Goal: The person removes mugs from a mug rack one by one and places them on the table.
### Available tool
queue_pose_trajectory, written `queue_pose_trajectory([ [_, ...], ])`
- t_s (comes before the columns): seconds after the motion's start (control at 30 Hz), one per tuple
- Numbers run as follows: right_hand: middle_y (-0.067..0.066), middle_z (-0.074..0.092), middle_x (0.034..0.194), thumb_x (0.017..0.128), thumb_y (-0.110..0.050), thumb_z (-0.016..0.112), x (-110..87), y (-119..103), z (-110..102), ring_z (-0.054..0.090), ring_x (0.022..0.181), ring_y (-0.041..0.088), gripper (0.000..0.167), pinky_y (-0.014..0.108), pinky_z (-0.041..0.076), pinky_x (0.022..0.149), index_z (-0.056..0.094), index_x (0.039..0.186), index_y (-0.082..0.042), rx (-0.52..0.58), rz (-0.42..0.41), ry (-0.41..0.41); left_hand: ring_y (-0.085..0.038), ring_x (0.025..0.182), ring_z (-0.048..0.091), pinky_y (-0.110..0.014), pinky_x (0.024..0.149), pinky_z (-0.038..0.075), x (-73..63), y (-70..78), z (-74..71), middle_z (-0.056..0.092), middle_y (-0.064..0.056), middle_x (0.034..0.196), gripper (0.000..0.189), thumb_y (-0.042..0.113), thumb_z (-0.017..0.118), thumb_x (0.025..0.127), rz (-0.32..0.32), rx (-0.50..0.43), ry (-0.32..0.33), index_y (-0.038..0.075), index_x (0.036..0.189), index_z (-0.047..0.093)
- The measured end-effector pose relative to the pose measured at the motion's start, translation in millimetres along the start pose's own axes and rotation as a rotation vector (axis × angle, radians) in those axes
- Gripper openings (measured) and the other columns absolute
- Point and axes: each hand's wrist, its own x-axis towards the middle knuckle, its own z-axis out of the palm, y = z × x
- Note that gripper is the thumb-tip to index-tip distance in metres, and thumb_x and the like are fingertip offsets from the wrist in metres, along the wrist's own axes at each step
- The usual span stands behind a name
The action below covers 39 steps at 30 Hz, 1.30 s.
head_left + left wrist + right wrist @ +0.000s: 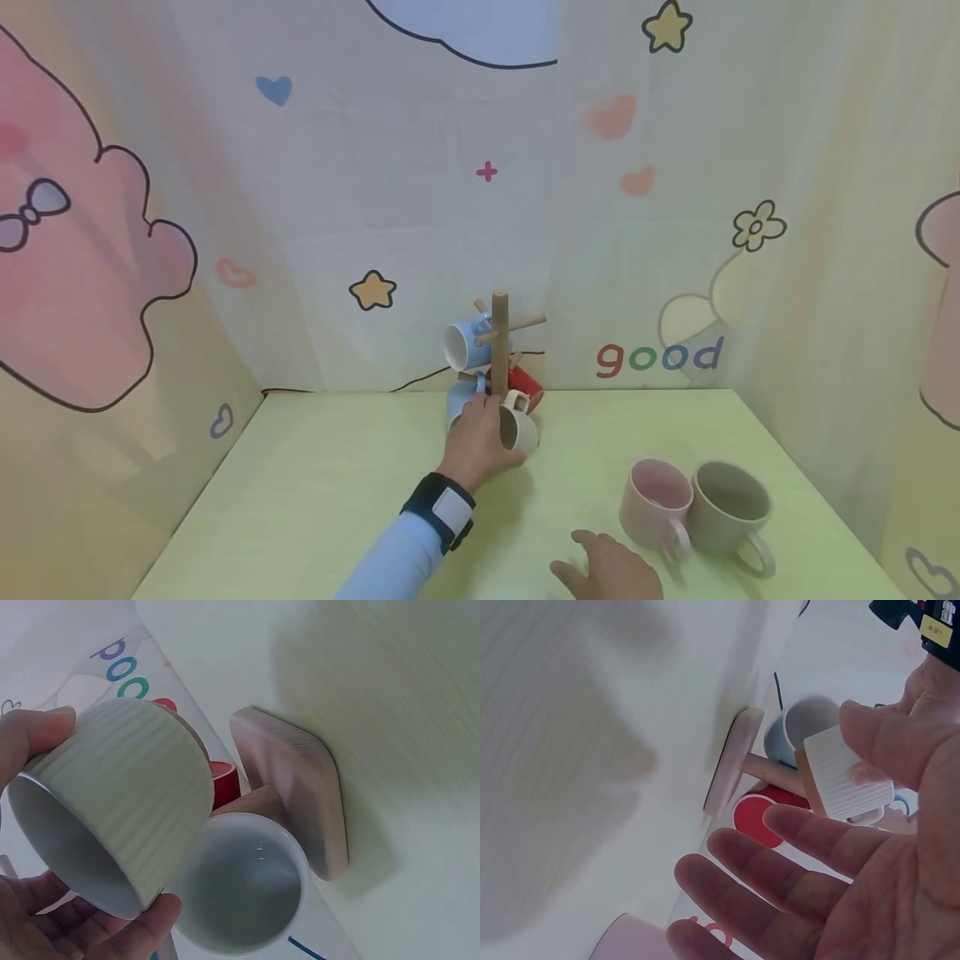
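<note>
My left hand (476, 446) grips a white ribbed mug (528, 432) by its body, thumb on one side and fingers on the other. In the left wrist view the ribbed mug (142, 787) is tilted, its mouth facing back toward the palm. It hangs close beside the wooden mug tree (500, 350), the handle up near the post. Two blue mugs, one upper (468, 346) and one lower (459, 402), and a red mug (529, 385) are on the tree's pegs. Low over the table's front, my right hand (611, 571) holds nothing, its fingers spread.
A pink mug (643, 518) and a grey-beige mug (720, 523) stand upright side by side at the right, handles toward me. The tree's wooden base (292, 780) rests on the pale green table (322, 475). Printed curtains (420, 208) enclose the back and sides.
</note>
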Motion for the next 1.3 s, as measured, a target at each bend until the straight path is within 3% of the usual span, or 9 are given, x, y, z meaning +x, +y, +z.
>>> queue_pose_trajectory([
  [0.33, 0.01, 0.07, 0.104, 0.082, -0.049, 0.074, -0.6, -0.8, -2.3, 0.068, 0.087, 0.032, 0.053, 0.049, 0.052, 0.069, 0.068, 0.117, -0.009, -0.01, 0.0, 0.01, -0.026, 0.11, 0.052, -0.045, 0.093, 0.052, -10.8, 2.9, -9.1, 0.051, -0.013, 0.129, 0.096, 0.032, 0.091, 0.067, 0.056, -0.025, -0.046, 0.004, 0.146, 0.043],
  [0.6, 0.01, 0.07, 0.105, 0.083, -0.049, 0.074, 1.8, -1.6, -2.7, 0.068, 0.088, 0.033, 0.053, 0.05, 0.053, 0.069, 0.068, 0.118, -0.009, -0.008, 0.022, -0.034, -0.023, 0.107, 0.051, -0.044, 0.089, 0.054, -28.5, -0.5, -22.2, 0.052, -0.008, 0.122, 0.078, 0.028, 0.09, 0.066, 0.102, -0.029, -0.095, 0.006, 0.132, 0.054],
  [0.83, 0.011, 0.07, 0.105, 0.084, -0.048, 0.073, 2.5, -3.4, -2.7, 0.068, 0.088, 0.033, 0.053, 0.051, 0.053, 0.07, 0.067, 0.119, -0.009, 0.006, 0.022, -0.051, -0.022, 0.106, 0.05, -0.041, 0.087, 0.054, -42.2, -7.0, -28.8, 0.051, -0.006, 0.121, 0.079, 0.025, 0.091, 0.064, 0.143, -0.031, -0.136, 0.007, 0.132, 0.055],
  [1.17, 0.011, 0.07, 0.104, 0.085, -0.047, 0.073, 2.6, -1.9, -2.2, 0.068, 0.086, 0.032, 0.052, 0.049, 0.053, 0.068, 0.067, 0.119, -0.008, 0.021, 0.015, -0.04, -0.019, 0.104, 0.05, -0.039, 0.087, 0.053, -57.8, -11.7, -32.3, 0.049, 0.0, 0.114, 0.077, 0.022, 0.093, 0.062, 0.12, -0.069, -0.283, 0.015, 0.129, 0.056],
  [1.3, 0.01, 0.07, 0.103, 0.085, -0.047, 0.072, 2.9, -0.7, -1.7, 0.068, 0.085, 0.031, 0.052, 0.049, 0.053, 0.068, 0.067, 0.118, -0.008, 0.022, 0.008, -0.028, -0.014, 0.105, 0.048, -0.033, 0.089, 0.051, -64.6, -12.5, -32.6, 0.051, 0.003, 0.115, 0.077, 0.019, 0.094, 0.058, 0.208, -0.029, -0.299, 0.016, 0.127, 0.058],
])
